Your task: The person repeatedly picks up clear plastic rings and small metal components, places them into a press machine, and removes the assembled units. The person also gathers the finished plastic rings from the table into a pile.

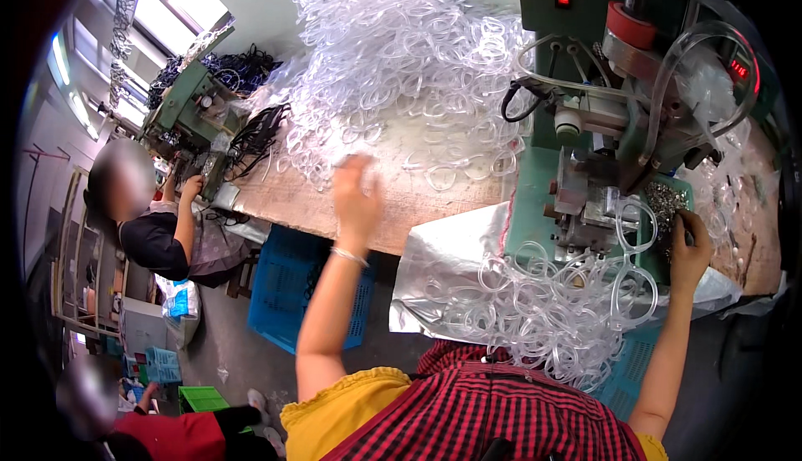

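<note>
my left hand (355,198) is up at mid frame, blurred, fingers loosely spread over the wooden bench (401,202), right at the lower edge of the big heap of clear plastic rings (401,51) that fills the upper centre. can't tell if it has hold of a ring, too smeared. thin bracelet (349,255) on that wrist.

my right hand (689,252) is at the right of frame, fingers curled in against the tray of small metal bits (666,200) on the green machine (601,127); looks pinched shut on sth small but i can't tell what. clear tubing (702,43) loops over the machine top, upper right.

a 2nd pile of joined clear rings (543,310) spills from the machine base down onto a silvery sheet (443,252) w/ my red check apron (501,411) just below it, lower centre.

blue crate (284,285) under the bench. far left, another person (159,235) sits at another green machine (188,110), upper left.
</note>
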`<state>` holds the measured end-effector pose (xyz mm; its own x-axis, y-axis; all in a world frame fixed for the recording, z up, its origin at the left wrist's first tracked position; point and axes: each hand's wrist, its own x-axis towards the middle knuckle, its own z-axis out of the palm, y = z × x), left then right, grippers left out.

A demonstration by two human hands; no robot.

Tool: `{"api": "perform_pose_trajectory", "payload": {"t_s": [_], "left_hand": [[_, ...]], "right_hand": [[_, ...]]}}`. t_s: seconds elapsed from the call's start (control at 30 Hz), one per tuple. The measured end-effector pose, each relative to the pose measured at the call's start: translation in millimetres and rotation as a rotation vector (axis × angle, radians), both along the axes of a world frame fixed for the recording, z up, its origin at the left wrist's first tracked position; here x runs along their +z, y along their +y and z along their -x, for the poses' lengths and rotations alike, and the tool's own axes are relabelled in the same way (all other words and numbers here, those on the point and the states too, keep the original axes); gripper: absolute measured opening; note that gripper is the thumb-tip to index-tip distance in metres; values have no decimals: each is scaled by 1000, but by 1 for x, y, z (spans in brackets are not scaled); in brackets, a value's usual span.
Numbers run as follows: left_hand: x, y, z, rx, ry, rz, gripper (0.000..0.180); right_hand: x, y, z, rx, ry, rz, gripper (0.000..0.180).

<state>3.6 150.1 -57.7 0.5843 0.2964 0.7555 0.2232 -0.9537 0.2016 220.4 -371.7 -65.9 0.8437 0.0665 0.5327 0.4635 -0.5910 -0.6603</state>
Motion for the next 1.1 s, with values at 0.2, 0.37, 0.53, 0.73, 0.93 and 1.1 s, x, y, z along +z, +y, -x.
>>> {"api": "perform_pose_trajectory", "payload": {"t_s": [0.2,0.37,0.53,0.73,0.93,1.1], "left_hand": [[-17,194,23,793,417,293,57],[-70,184,-19,650,251,460,50],[-68,40,-41,217,238,362,53],[-11,-30,-45,-34,213,624,72],[16,-86,-85,-329,39,773,24],[-8,-123,-71,-511,-210,1124,11]], "right_hand": [[21,18,1,38,151,-168,19],[12,2,12,4,166,-165,18],[-7,-51,60,-173,75,-170,14],[53,-9,83,81,223,-270,14],[103,83,30,454,323,-418,40],[90,101,41,480,387,-638,48]]}}
